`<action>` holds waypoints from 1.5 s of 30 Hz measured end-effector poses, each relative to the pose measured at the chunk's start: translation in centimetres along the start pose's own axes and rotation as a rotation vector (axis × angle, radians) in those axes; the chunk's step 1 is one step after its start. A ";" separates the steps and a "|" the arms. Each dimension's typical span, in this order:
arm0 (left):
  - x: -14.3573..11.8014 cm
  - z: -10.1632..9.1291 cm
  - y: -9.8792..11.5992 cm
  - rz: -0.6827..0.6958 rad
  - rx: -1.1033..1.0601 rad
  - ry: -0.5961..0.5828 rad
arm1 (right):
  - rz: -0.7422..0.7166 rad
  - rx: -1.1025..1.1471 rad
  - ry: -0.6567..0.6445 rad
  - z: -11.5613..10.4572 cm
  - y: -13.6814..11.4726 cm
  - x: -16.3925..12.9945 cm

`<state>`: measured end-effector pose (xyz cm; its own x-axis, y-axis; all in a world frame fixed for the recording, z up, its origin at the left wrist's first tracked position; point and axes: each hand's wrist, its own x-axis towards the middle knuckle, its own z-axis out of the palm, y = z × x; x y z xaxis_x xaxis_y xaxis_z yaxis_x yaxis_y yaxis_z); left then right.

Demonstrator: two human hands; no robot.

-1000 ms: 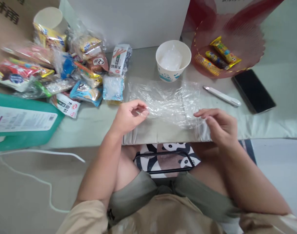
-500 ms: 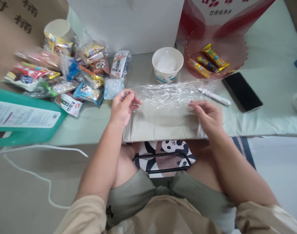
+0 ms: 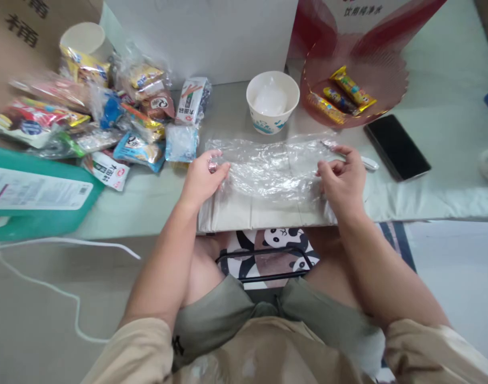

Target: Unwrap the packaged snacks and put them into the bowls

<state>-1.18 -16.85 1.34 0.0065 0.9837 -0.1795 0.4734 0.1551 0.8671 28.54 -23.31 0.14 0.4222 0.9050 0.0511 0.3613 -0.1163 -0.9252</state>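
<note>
A crinkled clear plastic sheet lies spread on the pale cloth-covered surface in front of me. My left hand pinches its left edge, fingers closed on the film. My right hand grips its right edge the same way. The sheet stretches between both hands, just near of a white paper bowl that has clear plastic inside.
A heap of wrapped snacks covers the left side, with a paper cup behind it. A teal bag lies at far left. A red mesh bag holds candy bars. A white pen-like tool and black phone lie right.
Both hands lifted the sheet's near edge away from me, then brought it back down; they now hold its left and right edges against the surface.
</note>
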 end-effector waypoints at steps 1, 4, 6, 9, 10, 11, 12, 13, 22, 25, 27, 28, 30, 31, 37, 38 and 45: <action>-0.2 -0.2 0.0 0.006 0.056 -0.004 | 0.009 -0.073 -0.023 -0.2 -0.2 -0.2; -0.7 -1.0 0.0 0.026 0.196 0.039 | 0.015 -0.285 -0.109 -1.0 -0.7 -0.9; -0.8 -1.4 -0.1 0.043 0.304 0.101 | 0.025 -0.432 -0.179 -1.5 -0.9 -1.3; -0.8 -2.0 -0.2 0.031 0.484 0.154 | 0.062 -0.634 -0.269 -2.2 -0.9 -2.0; -0.9 -2.1 -0.1 0.013 0.536 0.149 | 0.061 -0.690 -0.278 -2.4 -0.9 -2.3; -1.1 -2.1 0.0 -0.007 0.577 0.141 | 0.043 -0.736 -0.271 -2.6 -0.9 -2.6; -1.2 -2.1 0.1 -0.021 0.603 0.132 | 0.001 -0.767 -0.254 -2.8 -0.9 -2.9; -1.5 -2.0 0.2 -0.019 0.616 0.130 | -0.064 -0.781 -0.229 -2.9 -0.9 -3.1; -2.1 0.0 0.1 0.331 0.591 -0.070 | -0.516 -0.455 -0.234 0.9 -1.3 -2.0; -2.2 0.0 0.3 0.457 0.419 -0.148 | -0.532 -0.428 -0.343 2.5 -2.0 -0.9; -2.5 -0.2 0.2 0.557 0.243 -0.210 | -0.548 -0.407 -0.464 3.2 -2.8 -0.4; -2.7 -0.3 0.1 0.597 0.149 -0.243 | -0.551 -0.402 -0.535 3.5 -3.3 -0.3; -2.9 -0.5 -0.1 0.637 -0.026 -0.311 | -0.524 -0.427 -0.686 3.9 -4.3 -0.1; -2.9 -0.7 -0.3 0.633 -0.102 -0.330 | -0.493 -0.461 -0.760 4.0 -4.8 0.0; -1.5 -1.1 -0.2 0.238 -0.586 -0.027 | -0.269 -0.300 -0.805 5.1 -6.3 -0.2; -1.5 -0.9 0.1 0.133 -0.694 -0.028 | -0.205 -0.195 -0.745 5.4 -6.2 -0.4; -1.6 2.6 1.9 -0.065 -0.487 -0.345 | -0.006 0.134 -0.446 7.4 -3.9 -1.5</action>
<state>1.95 -18.32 2.03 0.3154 0.8971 -0.3095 0.0250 0.3181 0.9477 20.30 -21.22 0.90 0.0117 0.9965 -0.0831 0.2399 -0.0835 -0.9672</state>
